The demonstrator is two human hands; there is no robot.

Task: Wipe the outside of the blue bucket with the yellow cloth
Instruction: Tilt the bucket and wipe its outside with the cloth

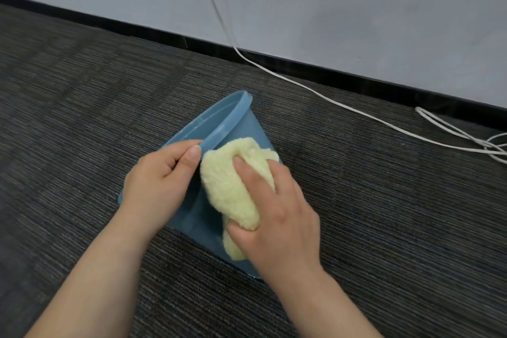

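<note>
The blue bucket (241,118) lies tipped on its side on the carpet, its mouth turned to the left. My left hand (159,178) grips the rim, thumb on the outside and fingers inside the mouth. A fluffy yellow cloth (227,189) is bunched against the bucket's outer wall, and my right hand (277,217) is closed on it, pressing it onto the wall. The bucket's base is hidden under my right hand and wrist.
Dark striped carpet (82,118) covers the floor. A grey wall (329,3) with a black skirting board (301,63) runs behind the bucket. White cables (356,111) trail down the wall and across the carpet to a loose coil at the right edge.
</note>
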